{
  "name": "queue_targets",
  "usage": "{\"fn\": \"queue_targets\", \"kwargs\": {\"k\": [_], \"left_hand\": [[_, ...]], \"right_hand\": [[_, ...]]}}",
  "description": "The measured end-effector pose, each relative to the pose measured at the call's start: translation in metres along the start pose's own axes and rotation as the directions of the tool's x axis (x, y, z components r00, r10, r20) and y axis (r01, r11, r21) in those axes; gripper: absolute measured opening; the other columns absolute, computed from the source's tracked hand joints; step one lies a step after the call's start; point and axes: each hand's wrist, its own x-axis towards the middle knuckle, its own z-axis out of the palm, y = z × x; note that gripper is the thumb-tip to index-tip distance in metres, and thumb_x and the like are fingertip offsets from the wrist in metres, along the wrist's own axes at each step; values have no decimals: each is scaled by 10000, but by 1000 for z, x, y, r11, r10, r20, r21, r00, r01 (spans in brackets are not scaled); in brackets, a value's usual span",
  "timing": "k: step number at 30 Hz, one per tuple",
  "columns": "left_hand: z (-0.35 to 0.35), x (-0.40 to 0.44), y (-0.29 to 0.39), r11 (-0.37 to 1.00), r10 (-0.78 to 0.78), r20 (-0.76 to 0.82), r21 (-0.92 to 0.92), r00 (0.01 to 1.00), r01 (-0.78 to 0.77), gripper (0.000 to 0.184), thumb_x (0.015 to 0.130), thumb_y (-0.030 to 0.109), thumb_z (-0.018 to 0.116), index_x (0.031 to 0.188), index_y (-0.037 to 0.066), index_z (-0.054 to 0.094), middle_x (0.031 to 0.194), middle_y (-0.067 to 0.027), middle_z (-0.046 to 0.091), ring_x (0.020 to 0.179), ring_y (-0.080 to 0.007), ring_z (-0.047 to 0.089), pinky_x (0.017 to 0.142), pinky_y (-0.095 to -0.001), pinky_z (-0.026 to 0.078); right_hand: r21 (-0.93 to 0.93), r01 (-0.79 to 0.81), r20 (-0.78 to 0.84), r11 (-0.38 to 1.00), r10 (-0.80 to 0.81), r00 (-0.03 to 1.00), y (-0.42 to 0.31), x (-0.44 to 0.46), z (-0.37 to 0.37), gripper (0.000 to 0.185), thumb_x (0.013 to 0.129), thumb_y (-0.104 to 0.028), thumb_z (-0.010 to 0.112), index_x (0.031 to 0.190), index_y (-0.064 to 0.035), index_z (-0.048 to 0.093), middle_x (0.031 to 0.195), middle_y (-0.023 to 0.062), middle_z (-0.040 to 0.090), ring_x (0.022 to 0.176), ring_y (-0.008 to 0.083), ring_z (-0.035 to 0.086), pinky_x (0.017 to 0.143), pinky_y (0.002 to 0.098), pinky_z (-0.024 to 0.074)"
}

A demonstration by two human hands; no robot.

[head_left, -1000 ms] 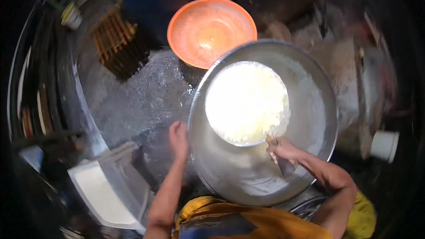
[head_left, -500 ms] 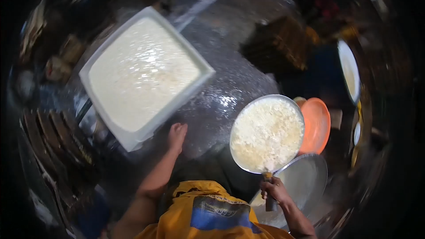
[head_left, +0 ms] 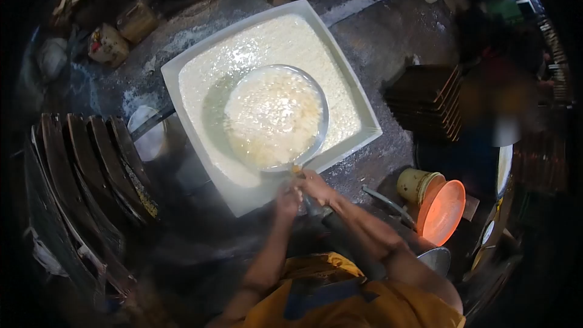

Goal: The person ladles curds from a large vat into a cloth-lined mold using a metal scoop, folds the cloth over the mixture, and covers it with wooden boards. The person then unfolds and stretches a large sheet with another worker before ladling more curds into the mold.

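Note:
A round metal pan (head_left: 276, 115) full of pale, lumpy wet material is over the square white tub (head_left: 358, 140), which holds a whitish curd-like mass (head_left: 343, 85). The pan's handle points toward my body. My right hand (head_left: 316, 187) is closed round the handle near the pan's rim. Just to its left, my left hand (head_left: 289, 197) is also closed at the handle, its fingers partly hidden. Both hands are near the tub's front edge.
An orange basin (head_left: 442, 212) and a cream bucket (head_left: 418, 185) stand at the right, by the edge of a metal vessel (head_left: 435, 261). Stacked wooden trays (head_left: 425, 100) are behind them. Curved dark slats (head_left: 91, 170) stand at the left, near a white bucket (head_left: 147, 133).
The view has swung left. The filled pan has moved from the large metal vessel to over the white tub. My left hand has come from empty air to the handle.

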Motion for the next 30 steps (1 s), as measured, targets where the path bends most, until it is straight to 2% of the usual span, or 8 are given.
{"fn": "queue_targets", "kwargs": {"k": [2,4,6,9,11,16,21,30], "left_hand": [[3,7,5,962,184,-125,227,975,-152,253,944,194,482,1141,35,485,838,-46,575,641,-121,549,587,-235,479],[2,22,20,902,-305,-242,-385,921,197,312,947,115,466,1238,15,417,884,-41,553,637,-86,511,582,-206,452],[-28,42,26,966,39,-161,258,986,4,343,929,140,491,1238,9,419,1044,-123,545,846,-209,554,729,-307,481],[-6,55,62,993,-56,-159,-109,986,39,325,908,216,522,1158,14,475,1013,-122,567,845,-222,563,762,-336,492],[14,59,86,954,-218,-323,-267,921,132,278,894,261,547,1068,45,534,817,-62,584,632,-137,548,621,-280,513],[9,61,121,976,-207,-287,-129,935,177,309,851,356,603,932,62,549,737,-10,575,425,-130,447,997,-424,390],[-6,70,103,993,-112,-361,-2,926,120,849,776,563,628,1403,104,284,1391,-133,317,1191,-294,414,1037,-526,294],[113,-11,-70,193,-620,-48,958,783,211,452,913,269,566,1256,6,436,1186,-141,532,1081,-258,537,907,-359,432]], "right_hand": [[-53,-35,71,998,38,997,3,36,-3,152,827,-100,572,714,3,567,615,67,566,504,153,542,479,298,452],[-39,-150,77,988,153,985,-20,42,-6,121,828,-91,574,773,16,561,629,72,570,508,155,548,482,301,465],[-28,-169,15,985,170,985,-80,54,7,142,836,-91,578,880,39,542,653,82,579,514,164,558,486,307,485],[-235,85,-221,968,-139,965,-90,62,-16,247,812,-96,568,972,85,515,745,166,623,563,265,615,522,398,507],[-604,138,-406,785,-453,794,-99,62,-39,224,813,-61,551,978,81,498,757,216,619,580,342,615,563,422,506],[-697,289,-609,656,-755,245,-160,-49,-51,248,816,-72,591,999,57,485,743,185,622,573,315,612,554,382,473],[-204,645,-898,736,-403,176,-93,-215,-71,161,888,-84,576,984,9,488,666,41,550,528,104,531,489,277,432],[349,806,-912,478,372,174,279,-413,-84,160,850,-131,607,904,-41,486,618,30,512,483,112,511,446,280,451]]}}
